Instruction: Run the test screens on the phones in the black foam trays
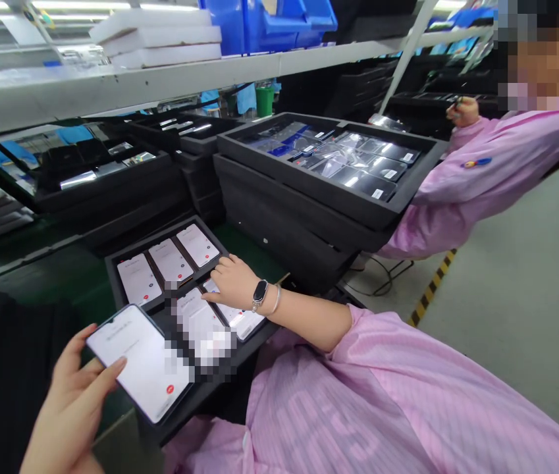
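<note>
A: What's around the phone tray (112,276)?
B: At its near-left corner, the left hand (69,401), grip pinching a lit phone (138,362) by the edges. It overhangs the tray there.
A: Contents?
B: Two rows of lit phones (170,260). The right hand (232,280) is on the near row, grip spread, fingertips touching one.
A: To the right?
B: Behind-right, stacked black trays (284,230), the top one full of bagged phones (358,168). Beyond that, a co-worker's pink sleeve (457,191).

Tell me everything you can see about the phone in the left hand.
The slim black-edged smartphone has a lit white screen with faint grey text and a red dot near its lower end. It is held face up and tilted by the left hand, thumb on the glass, above the front edge of the black compartment tray.
</note>
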### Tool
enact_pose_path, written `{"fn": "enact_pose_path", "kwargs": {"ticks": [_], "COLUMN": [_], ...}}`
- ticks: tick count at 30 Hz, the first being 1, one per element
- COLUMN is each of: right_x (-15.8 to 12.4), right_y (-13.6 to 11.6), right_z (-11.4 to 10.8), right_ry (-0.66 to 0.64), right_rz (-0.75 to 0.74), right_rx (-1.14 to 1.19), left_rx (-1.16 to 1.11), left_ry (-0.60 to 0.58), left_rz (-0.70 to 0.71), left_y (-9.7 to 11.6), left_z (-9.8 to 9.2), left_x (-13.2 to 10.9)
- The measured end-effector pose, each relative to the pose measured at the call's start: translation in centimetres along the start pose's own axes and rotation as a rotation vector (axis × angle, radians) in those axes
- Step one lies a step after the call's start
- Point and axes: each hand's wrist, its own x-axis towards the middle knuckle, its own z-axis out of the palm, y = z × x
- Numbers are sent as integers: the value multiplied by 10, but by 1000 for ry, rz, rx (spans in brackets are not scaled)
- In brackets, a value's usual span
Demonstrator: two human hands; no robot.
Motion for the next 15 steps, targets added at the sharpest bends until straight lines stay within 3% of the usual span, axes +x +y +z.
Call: {"fn": "enact_pose_path", "kwargs": {"ticks": [2,4,7,10,12,15], "right_x": [3,8,7,-17,-46,-84], "right_y": [1,6,19,30,33,35], "right_z": [-1,-8,-32,-65,-86,-111], "right_ry": [6,21,51,1,-49,262], "right_rz": [8,27,35,-28,-118,-110], "right_rx": [53,131,283,426,587,780], "left_rx": [-26,53,292,646,887,1080], "left_ry": [-97,-191,-278,-347,-306,-79], "left_rz": [-142,-173,-75,17,74,206], "left_y": [-2,0,7,15,21,25], "left_z": [14,20,16,12,16,36], "left_x": [12,18,20,20,17,11]}}
